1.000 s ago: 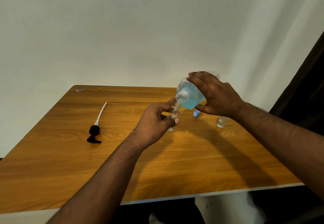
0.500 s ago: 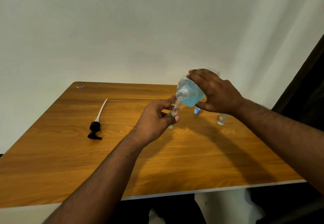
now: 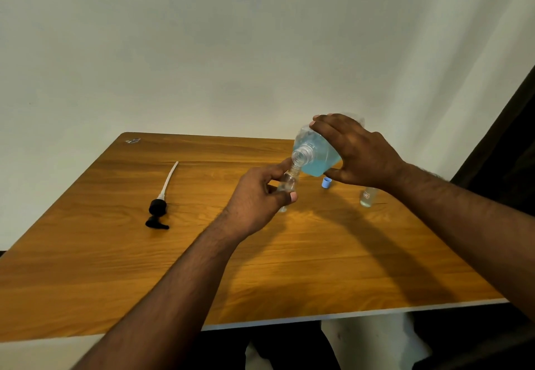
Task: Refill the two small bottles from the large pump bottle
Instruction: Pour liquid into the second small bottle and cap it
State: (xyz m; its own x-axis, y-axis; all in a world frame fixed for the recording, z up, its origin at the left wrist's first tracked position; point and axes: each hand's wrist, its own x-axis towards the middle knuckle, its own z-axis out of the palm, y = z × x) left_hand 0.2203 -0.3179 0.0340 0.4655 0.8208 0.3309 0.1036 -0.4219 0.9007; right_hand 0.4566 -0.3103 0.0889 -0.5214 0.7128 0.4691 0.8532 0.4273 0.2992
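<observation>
The large bottle (image 3: 317, 157) of blue liquid is tilted above the counter (image 3: 289, 268) near its far right corner, gripped by the fingers of the right hand (image 3: 357, 154), its open neck meeting the mouth of a small clear bottle (image 3: 287, 185) pinched in the fingers of the left hand (image 3: 260, 196). A small blue cap (image 3: 326, 182) lies just beyond, and the second small bottle (image 3: 367, 197) stands near the right edge. The black pump head with its white tube (image 3: 160, 201) lies well apart, toward the left edge.
</observation>
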